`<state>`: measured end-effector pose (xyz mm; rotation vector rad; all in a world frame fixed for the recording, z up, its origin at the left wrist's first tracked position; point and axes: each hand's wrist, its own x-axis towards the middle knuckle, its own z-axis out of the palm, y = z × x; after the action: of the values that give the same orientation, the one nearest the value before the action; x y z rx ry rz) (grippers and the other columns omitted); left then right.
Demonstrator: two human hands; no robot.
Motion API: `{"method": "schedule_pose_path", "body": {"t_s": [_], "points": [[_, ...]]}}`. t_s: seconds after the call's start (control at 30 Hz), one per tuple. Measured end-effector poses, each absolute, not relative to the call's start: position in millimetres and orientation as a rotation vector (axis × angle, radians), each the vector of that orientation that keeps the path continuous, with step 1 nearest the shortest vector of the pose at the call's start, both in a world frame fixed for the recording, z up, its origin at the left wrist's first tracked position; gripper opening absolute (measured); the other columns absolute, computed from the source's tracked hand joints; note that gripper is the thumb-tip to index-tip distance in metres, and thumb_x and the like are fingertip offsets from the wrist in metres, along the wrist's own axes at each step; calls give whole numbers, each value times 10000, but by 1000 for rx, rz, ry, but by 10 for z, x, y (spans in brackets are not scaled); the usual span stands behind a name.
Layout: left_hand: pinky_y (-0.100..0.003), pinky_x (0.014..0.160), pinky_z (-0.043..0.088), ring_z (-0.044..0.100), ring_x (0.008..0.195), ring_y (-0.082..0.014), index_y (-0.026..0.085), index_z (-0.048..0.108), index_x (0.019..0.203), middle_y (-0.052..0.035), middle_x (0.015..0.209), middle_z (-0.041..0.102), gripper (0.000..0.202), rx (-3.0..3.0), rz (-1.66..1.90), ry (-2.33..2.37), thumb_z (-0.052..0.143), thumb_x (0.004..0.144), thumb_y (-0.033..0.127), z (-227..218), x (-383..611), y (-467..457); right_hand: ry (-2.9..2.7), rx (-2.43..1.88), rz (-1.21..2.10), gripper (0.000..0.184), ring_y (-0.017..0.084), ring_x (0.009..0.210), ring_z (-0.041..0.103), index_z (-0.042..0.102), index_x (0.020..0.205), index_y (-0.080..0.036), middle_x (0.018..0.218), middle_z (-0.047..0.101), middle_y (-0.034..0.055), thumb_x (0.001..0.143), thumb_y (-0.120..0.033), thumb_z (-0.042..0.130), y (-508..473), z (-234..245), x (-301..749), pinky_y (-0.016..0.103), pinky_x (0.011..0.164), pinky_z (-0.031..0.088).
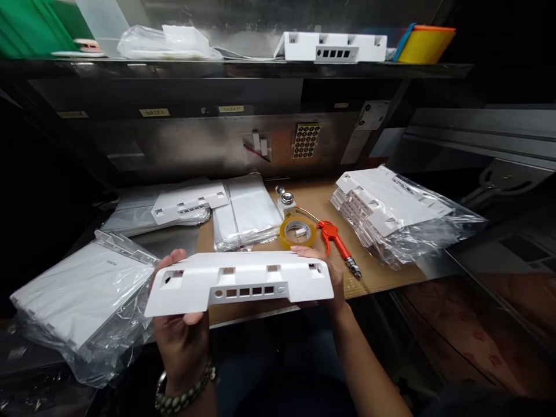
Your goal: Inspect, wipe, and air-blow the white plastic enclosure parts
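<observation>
Both hands hold up a white plastic router housing, its long edge with a row of square port openings turned toward me. My left hand grips the left end, with fingers behind and the thumb underneath. At the right end my right hand is closed round the edge, fingertips on the top face. Just behind the housing lie a roll of yellow tape and a red air blow gun. A small dispenser bottle with a metal lid stands behind the tape.
Bagged white housings lie at left and right. Another housing rests on plastic bags, beside a stack of clear bags. The shelf above carries a housing and a yellow container.
</observation>
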<state>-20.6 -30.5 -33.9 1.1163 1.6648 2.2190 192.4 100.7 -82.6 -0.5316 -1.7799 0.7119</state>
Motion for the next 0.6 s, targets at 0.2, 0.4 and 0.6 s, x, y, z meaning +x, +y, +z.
{"method": "schedule_pose_path", "body": {"t_s": [0.2, 0.4, 0.6], "points": [[-434, 1259, 332, 423, 1486, -363, 224, 555, 1474, -141, 1573, 504, 861, 1187, 2161, 1648, 788, 780, 676, -377, -82, -238, -1739, -570, 778, 423, 323, 1240, 700, 621, 1319, -242, 1319, 727, 122, 909, -272, 719, 1058, -1033, 2092, 527, 1086, 583], [-484, 1254, 334, 418, 1486, -379, 263, 560, 1463, -121, 1567, 502, 897, 1189, 2134, 1611, 816, 721, 699, -389, -28, -196, -1656, -552, 781, 302, 331, 1221, 710, 670, 1280, -251, 1288, 744, 110, 995, -330, 613, 1162, -1184, 2127, 569, 1071, 588], [-489, 1194, 445, 384, 1529, -329, 359, 699, 1287, 1, 1567, 558, 750, 640, 2260, 1124, 421, 852, 904, -369, -98, -171, -1581, -467, 693, 300, 326, 1265, 686, 683, 1300, -375, 1285, 748, 24, 1021, -344, 577, 1192, -1126, 2161, 631, 1091, 565]]}}
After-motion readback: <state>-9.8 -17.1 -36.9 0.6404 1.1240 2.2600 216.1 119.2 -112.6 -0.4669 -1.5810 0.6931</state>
